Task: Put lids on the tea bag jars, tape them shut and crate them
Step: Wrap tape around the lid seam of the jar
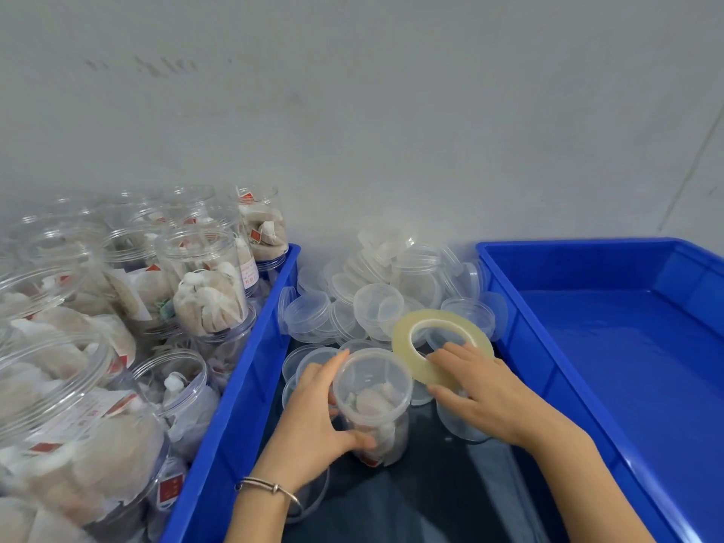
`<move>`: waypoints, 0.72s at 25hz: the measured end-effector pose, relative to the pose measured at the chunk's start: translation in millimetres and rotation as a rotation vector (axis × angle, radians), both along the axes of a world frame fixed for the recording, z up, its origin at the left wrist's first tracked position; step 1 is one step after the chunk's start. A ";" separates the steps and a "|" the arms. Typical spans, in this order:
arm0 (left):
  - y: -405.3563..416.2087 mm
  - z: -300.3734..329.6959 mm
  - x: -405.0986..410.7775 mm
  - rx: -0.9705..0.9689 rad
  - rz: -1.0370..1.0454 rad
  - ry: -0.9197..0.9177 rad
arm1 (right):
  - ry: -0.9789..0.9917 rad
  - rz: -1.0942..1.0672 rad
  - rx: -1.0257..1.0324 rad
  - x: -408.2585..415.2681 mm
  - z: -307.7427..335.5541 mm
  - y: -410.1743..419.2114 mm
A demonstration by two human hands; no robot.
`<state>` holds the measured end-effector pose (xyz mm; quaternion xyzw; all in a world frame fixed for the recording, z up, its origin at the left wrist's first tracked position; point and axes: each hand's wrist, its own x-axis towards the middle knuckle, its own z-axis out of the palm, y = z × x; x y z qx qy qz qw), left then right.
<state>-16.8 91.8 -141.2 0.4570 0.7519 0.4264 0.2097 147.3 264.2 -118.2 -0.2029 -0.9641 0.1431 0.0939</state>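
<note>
A plain grey wall [391, 111] is seen behind a dark table [431, 499], on which two blue crates are set with a gap between them. The left crate [219, 417] is packed with open jars [203, 284] of tea bags, none of them lidded as far as can be seen. The right crate [611, 366] holds nothing in its visible part, so no finished jar appears to have been crated there yet. Between the crates a heap of clear lids [376, 291] is piled against the wall. In front of it one jar [374, 401] is stood upright and gripped round its side by the left hand [317, 421]; a lid appears to be seated on it already. The tape roll [440, 346] is pinched at its near edge by the right hand [482, 389], just beside the jar's top. Taping is judged to be the step in hand, with nearly the whole batch left.
</note>
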 end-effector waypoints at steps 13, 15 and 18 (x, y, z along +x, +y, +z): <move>33.4 42.4 4.6 -0.339 -0.095 0.374 | 0.038 -0.121 0.156 22.7 4.1 -10.7; 29.6 47.7 -2.0 -0.349 -0.144 0.356 | 0.056 -0.160 0.150 26.9 4.7 -5.1; 26.6 54.7 -4.4 -0.404 -0.274 0.403 | 0.036 -0.193 0.127 27.8 4.3 3.2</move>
